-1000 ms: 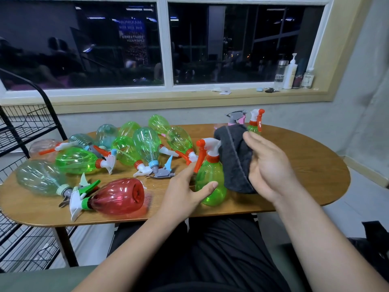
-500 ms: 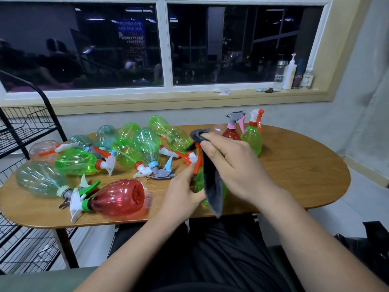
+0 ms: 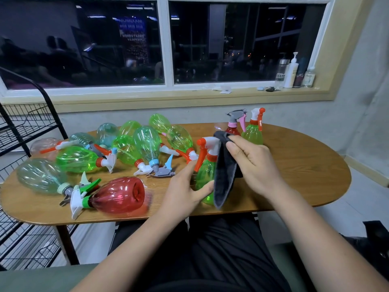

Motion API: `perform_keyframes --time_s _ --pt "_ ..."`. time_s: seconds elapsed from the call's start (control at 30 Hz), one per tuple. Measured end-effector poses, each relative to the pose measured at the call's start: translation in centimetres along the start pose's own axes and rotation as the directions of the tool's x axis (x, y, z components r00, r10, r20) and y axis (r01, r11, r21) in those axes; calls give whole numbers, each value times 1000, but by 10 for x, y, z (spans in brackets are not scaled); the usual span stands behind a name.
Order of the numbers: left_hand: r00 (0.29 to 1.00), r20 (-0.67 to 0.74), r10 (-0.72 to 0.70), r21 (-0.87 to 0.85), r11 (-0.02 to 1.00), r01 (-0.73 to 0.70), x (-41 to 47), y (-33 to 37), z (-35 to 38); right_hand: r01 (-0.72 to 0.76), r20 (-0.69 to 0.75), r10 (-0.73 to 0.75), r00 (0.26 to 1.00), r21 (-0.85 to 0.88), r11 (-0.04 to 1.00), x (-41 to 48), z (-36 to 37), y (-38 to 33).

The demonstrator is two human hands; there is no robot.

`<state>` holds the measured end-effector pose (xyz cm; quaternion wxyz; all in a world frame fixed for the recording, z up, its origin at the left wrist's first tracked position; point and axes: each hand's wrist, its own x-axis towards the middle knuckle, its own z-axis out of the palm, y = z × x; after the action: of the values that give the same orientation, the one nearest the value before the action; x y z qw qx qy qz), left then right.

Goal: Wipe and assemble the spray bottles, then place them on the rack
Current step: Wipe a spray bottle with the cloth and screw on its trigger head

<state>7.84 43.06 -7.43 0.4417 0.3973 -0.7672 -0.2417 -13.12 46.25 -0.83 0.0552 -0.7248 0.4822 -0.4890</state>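
You are in the wiping step. The green bottle [image 3: 203, 178] stands upright on the table [image 3: 305, 165] near its front edge, right in front of you, with its orange-and-white trigger head [image 3: 208, 142] already on and its lever pointing to 9 o'clock. Your left hand [image 3: 185, 191] grips the bottle's body from the 8 o'clock side, thumb and fingers curled round it. Your right hand [image 3: 254, 165] is curled round the dark cloth [image 3: 225, 175], pinching a fold of it against the bottle's 3 o'clock flank. The cloth hangs from the trigger head down almost to the base.

Taking that bottle as the centre of the dial, the heap of bottles [image 3: 145, 142] lies on its side from 9 to 11 o'clock. A red bottle [image 3: 120, 194] lies apart from it at 8 o'clock. Two bottles stand upright at 1 o'clock, a red one [image 3: 231, 130] and a green one [image 3: 252, 134]. The wire rack [image 3: 31, 125] is beyond the table's end at 9 o'clock, well apart from your hands.

I judge this bottle only partly wiped, since the cloth covers one side. Next, turn the body with your left hand and draw the cloth round and down it. Hold the base firmly, because a light plastic bottle is likely to tip. Then check that the head sits tight before you carry the bottle to the rack.
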Motion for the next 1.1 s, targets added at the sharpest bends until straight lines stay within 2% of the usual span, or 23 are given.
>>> perform_keyframes --time_s 0.1,0.17,0.23,0.33,0.4,0.5,0.57,0.77,0.93,1.1 --pt "1000 -4 2 -4 1000 -2 1 0 -1 -19 -1 19 1000 -43 999 -4 -5 11" --pt "1000 -9 10 -32 999 -11 1 -4 0 -88 4 88 996 21 996 -9 -5 20" --pt "1000 -10 25 -41 999 -25 2 -5 1 -193 -13 200 980 205 959 -12 -3 26" --pt "1000 -5 -8 -49 999 7 5 -9 4 -306 -55 394 917 536 787 -14 -3 23" --pt "1000 -4 -24 -82 996 24 7 -9 5 -339 -35 464 885 635 694 -14 -5 17" --pt "999 27 -37 -183 982 41 9 1 1 -365 0 478 879 646 671 -15 -7 10" --pt "999 47 -26 -193 981 35 10 11 -4 -365 -4 478 878 641 675 -17 -7 9" --pt "998 68 15 -147 989 -4 14 15 -9 -355 11 460 888 651 671 -19 -5 1" --pt "996 29 82 -70 994 -80 18 11 -4 -344 15 444 896 655 672 -20 -3 -1" --pt "998 -16 61 -28 998 -62 21 10 -2 -338 53 423 905 695 635 -22 -4 -8"
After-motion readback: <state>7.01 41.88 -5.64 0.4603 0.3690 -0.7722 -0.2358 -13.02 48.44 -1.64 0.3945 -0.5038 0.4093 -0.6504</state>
